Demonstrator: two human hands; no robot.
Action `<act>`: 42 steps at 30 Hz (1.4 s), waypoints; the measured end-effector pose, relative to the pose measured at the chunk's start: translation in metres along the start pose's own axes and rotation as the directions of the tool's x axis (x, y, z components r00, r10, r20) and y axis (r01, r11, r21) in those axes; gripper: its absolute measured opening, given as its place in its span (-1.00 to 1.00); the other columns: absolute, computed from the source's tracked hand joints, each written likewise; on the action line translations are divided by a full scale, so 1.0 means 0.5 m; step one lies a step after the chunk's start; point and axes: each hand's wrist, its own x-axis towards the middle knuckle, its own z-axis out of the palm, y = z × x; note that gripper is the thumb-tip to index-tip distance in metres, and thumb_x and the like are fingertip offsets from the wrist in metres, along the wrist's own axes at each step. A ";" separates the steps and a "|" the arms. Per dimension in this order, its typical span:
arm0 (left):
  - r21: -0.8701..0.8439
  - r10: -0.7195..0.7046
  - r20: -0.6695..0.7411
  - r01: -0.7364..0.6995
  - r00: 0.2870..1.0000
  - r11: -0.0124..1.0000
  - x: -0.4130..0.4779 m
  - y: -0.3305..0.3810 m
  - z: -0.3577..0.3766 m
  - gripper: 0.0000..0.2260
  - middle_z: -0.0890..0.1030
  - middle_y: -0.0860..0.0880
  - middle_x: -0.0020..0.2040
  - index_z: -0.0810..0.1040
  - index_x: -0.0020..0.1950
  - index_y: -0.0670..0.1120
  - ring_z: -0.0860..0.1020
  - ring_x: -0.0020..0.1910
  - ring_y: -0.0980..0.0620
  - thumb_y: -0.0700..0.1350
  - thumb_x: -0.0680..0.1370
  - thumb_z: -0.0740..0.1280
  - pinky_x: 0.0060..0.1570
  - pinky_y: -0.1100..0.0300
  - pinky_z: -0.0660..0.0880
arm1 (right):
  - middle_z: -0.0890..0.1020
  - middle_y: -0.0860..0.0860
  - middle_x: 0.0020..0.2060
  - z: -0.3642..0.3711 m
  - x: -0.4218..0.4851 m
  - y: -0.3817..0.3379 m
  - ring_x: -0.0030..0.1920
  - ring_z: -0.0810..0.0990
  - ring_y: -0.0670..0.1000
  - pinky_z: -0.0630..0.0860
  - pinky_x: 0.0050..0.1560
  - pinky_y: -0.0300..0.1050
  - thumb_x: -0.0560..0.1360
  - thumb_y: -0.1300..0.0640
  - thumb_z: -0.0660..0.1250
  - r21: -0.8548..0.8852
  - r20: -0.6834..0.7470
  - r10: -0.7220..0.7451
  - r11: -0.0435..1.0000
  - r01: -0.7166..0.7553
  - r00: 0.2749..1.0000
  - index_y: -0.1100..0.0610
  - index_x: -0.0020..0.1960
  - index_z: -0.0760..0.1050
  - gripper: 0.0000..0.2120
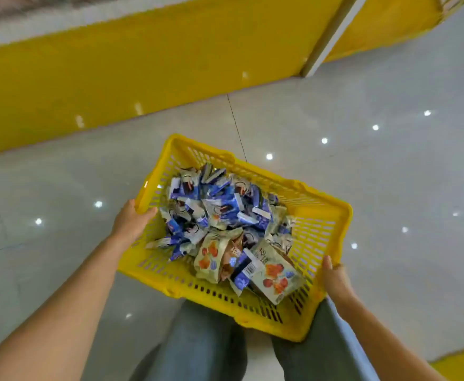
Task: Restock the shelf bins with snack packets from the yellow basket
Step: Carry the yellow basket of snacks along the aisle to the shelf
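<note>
At lower left, the left hand (132,219) has its grip clamped on one end rim of the yellow basket (322,205). The snack packets (220,213) are heaped inside at centre. The right hand (335,279) clasps the opposite end, probably to carry it level. Glossy pale floor tiles (390,166) lie below, and a yellow shelf base (110,78) crosses the upper left.

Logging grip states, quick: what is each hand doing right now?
The left hand grips the left rim of the yellow basket.
The right hand grips the basket's right rim.
</note>
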 end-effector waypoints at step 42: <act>-0.919 -0.796 -0.327 0.027 0.510 0.394 -0.807 -0.400 -0.855 -0.33 0.56 -0.22 0.14 0.53 0.19 -0.14 0.50 0.15 -0.25 0.39 0.48 0.06 0.22 -0.10 0.39 | 0.52 0.43 0.07 0.185 -1.109 -0.826 0.10 0.48 0.39 0.36 -0.02 0.12 0.61 -0.17 -0.03 -0.256 0.352 -0.897 0.182 0.949 0.267 0.33 0.17 0.48 -0.40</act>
